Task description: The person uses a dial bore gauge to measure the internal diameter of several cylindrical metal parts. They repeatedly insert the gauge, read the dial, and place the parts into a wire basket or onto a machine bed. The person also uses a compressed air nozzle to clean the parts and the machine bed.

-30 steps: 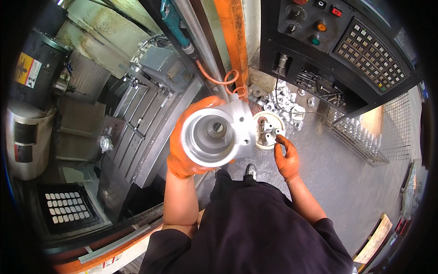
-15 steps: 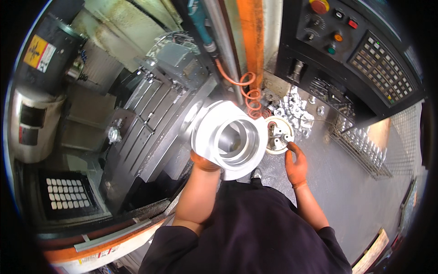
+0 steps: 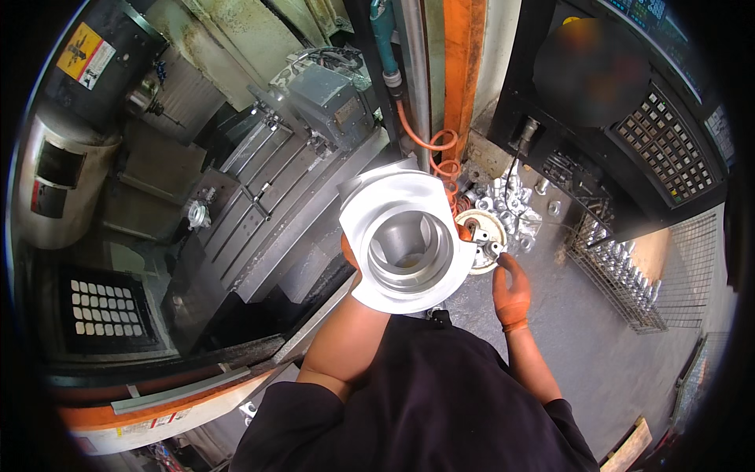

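Note:
A large silver machined metal housing (image 3: 456,275) with a wide round bore and flat-cut sides is held up in front of me. My left hand (image 3: 348,250) grips it from its left edge; most of those fingers are hidden behind the metal. Past its right side stands a round cream bucket (image 3: 481,268) with several small metal parts (image 3: 494,248) in it. My right hand (image 3: 513,300), in an orange glove, is over the bucket's near right side. Its thumb and forefinger curve with a gap between them, and I see nothing held there.
To the left lies a milling machine's slotted table (image 3: 259,208) with a grey motor (image 3: 334,106). A coiled orange air hose (image 3: 440,141) hangs ahead. Loose silver fittings (image 3: 511,200) lie beyond the bucket. At right are a wire basket (image 3: 621,295) of metal parts and a control panel (image 3: 668,153).
The housing has tilted slightly and shifted a little right in view, still in my left hand. My right hand stays near the bucket. The whole view has moved slightly.

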